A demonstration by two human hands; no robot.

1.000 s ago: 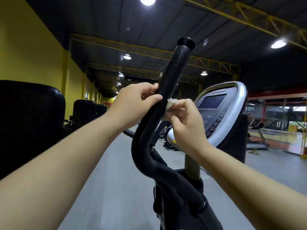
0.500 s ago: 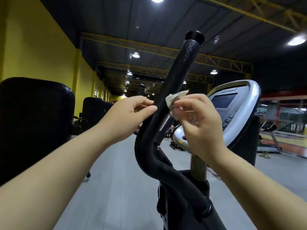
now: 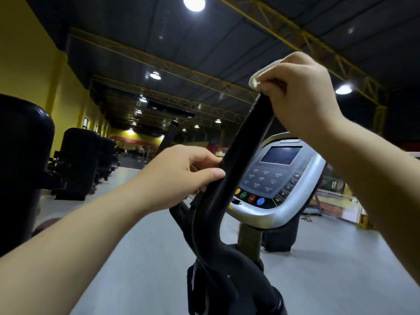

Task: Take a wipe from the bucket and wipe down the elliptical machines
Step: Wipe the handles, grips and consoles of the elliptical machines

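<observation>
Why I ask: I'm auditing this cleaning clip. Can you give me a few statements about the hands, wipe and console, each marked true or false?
1. The right hand holds the wipe over the top end of the handle. True.
2. The left hand hangs clear of the handle. False: it holds the handle lower down, thumb across its near side.
3. The screen shows bright numbers. False: it looks dark and blank.
4. The console sits to the right of the handle. True.
</observation>
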